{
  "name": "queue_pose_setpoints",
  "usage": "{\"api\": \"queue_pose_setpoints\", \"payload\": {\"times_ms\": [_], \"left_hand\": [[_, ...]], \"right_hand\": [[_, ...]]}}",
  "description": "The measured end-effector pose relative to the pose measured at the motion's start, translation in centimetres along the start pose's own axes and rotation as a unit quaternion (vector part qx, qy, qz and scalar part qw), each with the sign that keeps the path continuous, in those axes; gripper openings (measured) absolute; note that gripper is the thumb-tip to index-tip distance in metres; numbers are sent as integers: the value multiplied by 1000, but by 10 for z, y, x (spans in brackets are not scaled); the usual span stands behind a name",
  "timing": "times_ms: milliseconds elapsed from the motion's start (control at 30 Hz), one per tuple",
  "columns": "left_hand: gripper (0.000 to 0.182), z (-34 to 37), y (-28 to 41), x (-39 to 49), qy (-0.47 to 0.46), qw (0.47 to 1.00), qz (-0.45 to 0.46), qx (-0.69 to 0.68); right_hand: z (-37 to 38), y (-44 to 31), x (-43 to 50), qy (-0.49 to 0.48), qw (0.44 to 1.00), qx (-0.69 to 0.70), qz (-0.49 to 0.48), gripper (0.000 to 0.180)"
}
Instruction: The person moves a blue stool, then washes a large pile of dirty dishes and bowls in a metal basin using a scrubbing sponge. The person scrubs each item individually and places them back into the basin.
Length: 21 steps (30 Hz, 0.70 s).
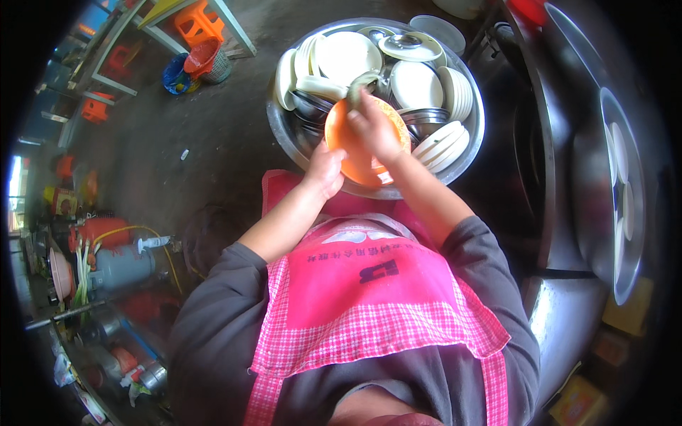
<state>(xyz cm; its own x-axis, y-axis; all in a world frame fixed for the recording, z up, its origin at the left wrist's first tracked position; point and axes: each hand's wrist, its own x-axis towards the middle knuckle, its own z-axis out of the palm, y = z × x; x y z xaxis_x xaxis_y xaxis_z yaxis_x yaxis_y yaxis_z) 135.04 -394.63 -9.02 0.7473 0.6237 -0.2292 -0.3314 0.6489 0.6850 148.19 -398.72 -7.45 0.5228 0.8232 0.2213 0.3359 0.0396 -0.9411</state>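
My left hand (326, 169) grips the near left rim of an orange plate (358, 154), tilted over a large round metal basin (477, 101). My right hand (376, 128) is over the plate's face, holding a blurred greenish cloth or scrubber (362, 89) near its far rim. In the basin are white plates (349, 56), some lying flat and some stacked on edge. Metal bowls (426, 118) sit between the plates at the right, with more dark metal bowls (311, 106) at the left. A metal lid or small dish (404, 41) rests on a white plate at the back.
On the right, a metal counter (559, 160) carries a large metal basin (634, 255) with white plates. Plastic baskets (213, 64) and an orange stool (200, 24) stand at the upper left. Gas cylinders (125, 266) and spring onions (82, 266) are at the left.
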Motion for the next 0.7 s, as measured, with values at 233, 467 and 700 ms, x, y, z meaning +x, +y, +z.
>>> {"api": "queue_pose_setpoints", "payload": {"times_ms": [233, 467, 700], "left_hand": [[51, -4, 47, 4, 81, 996, 28, -1], [48, 10, 33, 11, -31, 983, 99, 149], [27, 23, 49, 43, -94, 779, 198, 587]], "right_hand": [[-29, 16, -45, -136, 910, -328, -212, 41], [-80, -15, 16, 68, 977, -195, 53, 42], [-69, -65, 41, -102, 877, -383, -271, 46]]}}
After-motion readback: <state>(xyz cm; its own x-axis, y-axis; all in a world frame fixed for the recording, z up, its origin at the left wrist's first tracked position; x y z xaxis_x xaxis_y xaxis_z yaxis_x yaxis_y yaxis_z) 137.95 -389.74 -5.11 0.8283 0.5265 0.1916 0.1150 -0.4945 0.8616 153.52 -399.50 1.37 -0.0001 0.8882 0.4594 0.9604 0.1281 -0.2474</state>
